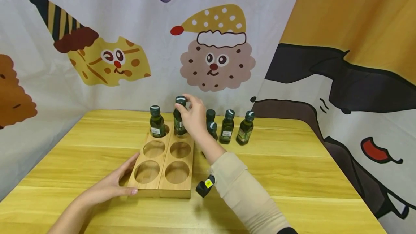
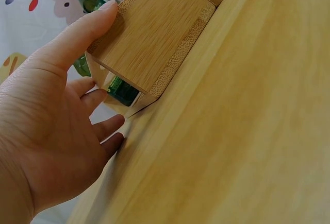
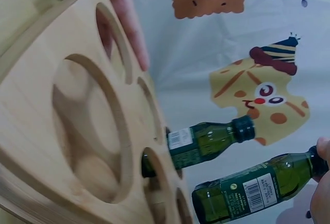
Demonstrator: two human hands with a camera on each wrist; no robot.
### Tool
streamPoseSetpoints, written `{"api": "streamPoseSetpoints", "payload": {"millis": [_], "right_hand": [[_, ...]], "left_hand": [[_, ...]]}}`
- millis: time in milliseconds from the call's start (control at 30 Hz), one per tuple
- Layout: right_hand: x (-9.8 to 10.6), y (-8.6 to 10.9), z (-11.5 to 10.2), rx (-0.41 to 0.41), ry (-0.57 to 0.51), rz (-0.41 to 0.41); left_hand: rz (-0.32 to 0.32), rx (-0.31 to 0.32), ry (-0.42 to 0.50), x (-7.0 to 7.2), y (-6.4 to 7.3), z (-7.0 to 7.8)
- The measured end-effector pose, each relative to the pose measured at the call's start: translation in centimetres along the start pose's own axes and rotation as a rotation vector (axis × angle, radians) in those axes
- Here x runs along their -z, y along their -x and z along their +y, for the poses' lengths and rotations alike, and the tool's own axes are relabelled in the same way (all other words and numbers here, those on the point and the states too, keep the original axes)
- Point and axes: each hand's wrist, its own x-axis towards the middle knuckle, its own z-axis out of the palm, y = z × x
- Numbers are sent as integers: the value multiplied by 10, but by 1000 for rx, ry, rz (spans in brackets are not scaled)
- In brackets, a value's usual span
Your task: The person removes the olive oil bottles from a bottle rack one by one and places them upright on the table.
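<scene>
My right hand [image 1: 196, 118] pinches a small dark green glass bottle [image 1: 178, 122] by its cap and neck. This bottle hangs upright over the back right hole of a wooden rack [image 1: 162, 182]; its whole base shows above the rack in the right wrist view. Another green bottle [image 3: 198, 140] stands in the back left hole. The front and middle holes hold nothing. At the rack's near left corner is my left hand [image 1: 108, 187], thumb on the front end and loosely extended fingers along the left side.
Several more green bottles, among them one with a pale label [image 1: 226, 131] and one at the far right [image 1: 245, 129], stand on the yellow wood-grain table [image 1: 286, 176] right of the rack. A cartoon-printed curtain [image 1: 130, 13] hangs behind. By my right wrist is a small black device [image 1: 204, 187].
</scene>
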Motion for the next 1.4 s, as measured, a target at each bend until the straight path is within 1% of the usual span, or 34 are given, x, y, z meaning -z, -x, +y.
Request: {"api": "streamPoseSetpoints", "payload": {"millis": [167,300,400,600,767,900,967,1100,1200,1267,1400], "right_hand": [[12,-3,-9,17,-36,-16],[21,-5,-18,15,-54,-22],[28,-7,-24,43,-58,-24],[41,-10,-36,121,-103,-22],[53,-12,-45,153,-127,-6],[63,-15,-54,166,-137,3],[69,-15,-57,168,-142,-1],[80,-16,-63,157,-162,-16],[88,-16,-65,154,-176,-13],[94,-16,-65,164,-171,0],[104,-17,-62,173,-162,24]], "left_hand": [[-3,4,-2,0,-1,2],[-5,11,-8,0,-1,3],[-8,14,-10,1,-1,2],[-6,18,-7,1,0,2],[-9,26,-8,0,0,3],[-11,29,-4,0,-1,2],[-11,22,-4,0,-1,2],[-6,36,-13,1,-1,2],[-5,46,-13,0,-1,2],[-9,35,-11,0,-1,2],[-6,51,-5,0,0,1]]}}
